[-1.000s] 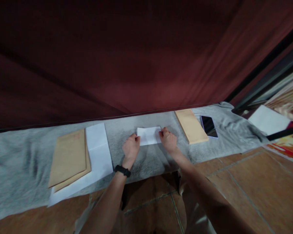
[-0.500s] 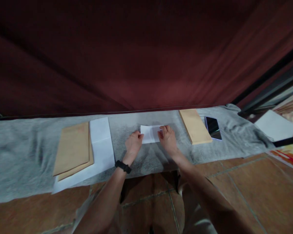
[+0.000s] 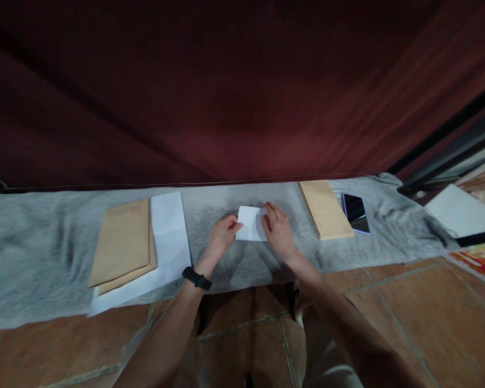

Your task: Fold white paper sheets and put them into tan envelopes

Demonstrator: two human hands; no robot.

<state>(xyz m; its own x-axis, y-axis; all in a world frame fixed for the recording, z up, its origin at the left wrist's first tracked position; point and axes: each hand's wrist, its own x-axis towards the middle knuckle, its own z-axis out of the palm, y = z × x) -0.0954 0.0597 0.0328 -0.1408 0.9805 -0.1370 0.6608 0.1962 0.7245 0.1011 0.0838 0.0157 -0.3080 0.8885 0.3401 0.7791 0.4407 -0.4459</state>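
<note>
A small folded white paper (image 3: 251,223) lies on the grey cloth (image 3: 32,253) in front of me. My left hand (image 3: 220,241), with a black band on its wrist, pinches the paper's left edge. My right hand (image 3: 278,231) lies over the paper's right side with its fingers stretched flat on it.
Brown envelopes (image 3: 123,245) rest on white sheets (image 3: 167,237) to the left. Another stack of brown envelopes (image 3: 325,209) and a dark phone (image 3: 355,212) lie to the right. A dark red curtain (image 3: 226,91) hangs behind. A white sheet (image 3: 461,211) sits far right.
The paper looks narrower than a second ago, folded in from its right side. My right hand has slid left over it, and my left hand has stayed at the left edge.
</note>
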